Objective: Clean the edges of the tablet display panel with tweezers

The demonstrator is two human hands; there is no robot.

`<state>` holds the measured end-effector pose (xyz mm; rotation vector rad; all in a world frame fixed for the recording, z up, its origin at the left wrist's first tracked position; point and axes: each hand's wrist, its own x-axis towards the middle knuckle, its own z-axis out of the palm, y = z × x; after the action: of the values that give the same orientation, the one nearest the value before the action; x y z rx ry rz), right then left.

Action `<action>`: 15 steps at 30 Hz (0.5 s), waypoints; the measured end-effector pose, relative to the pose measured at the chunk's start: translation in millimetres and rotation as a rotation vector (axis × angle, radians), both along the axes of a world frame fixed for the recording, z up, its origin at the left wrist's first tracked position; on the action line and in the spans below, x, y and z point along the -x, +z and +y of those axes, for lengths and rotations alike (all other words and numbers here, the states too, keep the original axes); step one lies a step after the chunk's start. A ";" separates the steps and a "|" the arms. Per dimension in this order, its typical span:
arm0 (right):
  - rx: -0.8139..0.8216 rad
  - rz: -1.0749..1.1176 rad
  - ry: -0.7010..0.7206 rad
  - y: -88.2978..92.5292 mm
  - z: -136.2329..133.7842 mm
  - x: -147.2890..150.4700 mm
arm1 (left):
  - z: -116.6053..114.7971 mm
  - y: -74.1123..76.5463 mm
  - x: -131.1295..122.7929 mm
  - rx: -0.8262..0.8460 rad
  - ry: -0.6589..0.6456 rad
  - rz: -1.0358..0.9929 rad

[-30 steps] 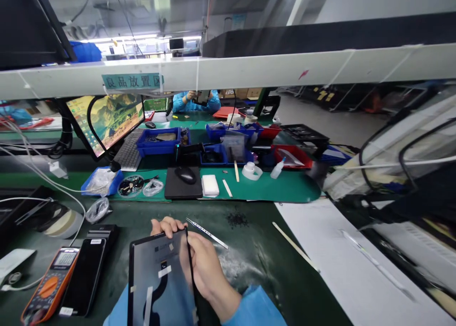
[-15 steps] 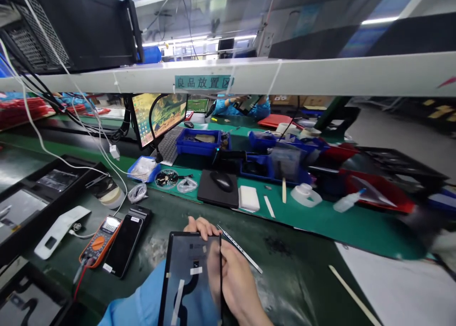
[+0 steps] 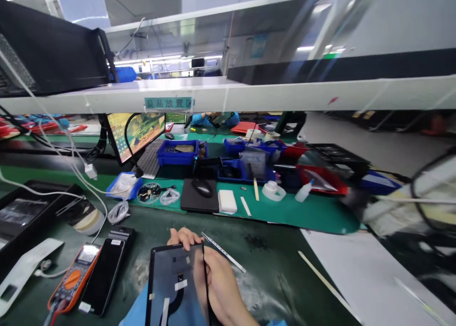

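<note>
A dark tablet screen panel [image 3: 194, 278] is tilted up in front of me at the bottom middle. Its back face shows a black flex cable and pale tape strips. Behind its top edge, my left hand [image 3: 183, 237] is closed with the fingers curled over the rim; the rest of that arm is hidden by the panel. My right hand [image 3: 225, 288] grips the panel's right edge near the top corner, its fingertips partly hidden. Just beyond the hands, a pair of metal tweezers [image 3: 224, 252] lies on the dark green mat [image 3: 263, 278].
To the left lie an orange multimeter [image 3: 74, 277] and a black phone [image 3: 103, 273]. A mouse [image 3: 202, 188], white pads [image 3: 227, 201], a tape roll [image 3: 273, 191] and blue bins [image 3: 178, 153] stand farther back. At right are a thin stick [image 3: 327, 285] and white paper [image 3: 370, 278]. A shelf [image 3: 249, 95] spans above.
My view has swung to the right, so the bench and shelf appear farther left. Both hands keep their hold on the screen panel, with no clear change of grip.
</note>
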<state>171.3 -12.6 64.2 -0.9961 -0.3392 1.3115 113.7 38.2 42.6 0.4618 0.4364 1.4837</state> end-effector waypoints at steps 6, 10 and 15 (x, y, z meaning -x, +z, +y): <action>0.012 0.006 -0.043 1.2 0.8 -1.3 | -2.4 5.2 -2.2 0.045 0.008 -0.034; 0.038 0.053 -0.026 -0.9 2.2 -1.1 | -2.6 5.9 -0.5 0.050 -0.005 0.005; 0.052 0.105 -0.004 -1.4 2.0 -2.5 | 4.7 3.7 7.6 0.073 -0.071 0.018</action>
<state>173.9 -10.6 62.7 -0.9664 -0.2239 1.3692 106.1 42.9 46.3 0.4293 0.4819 1.3914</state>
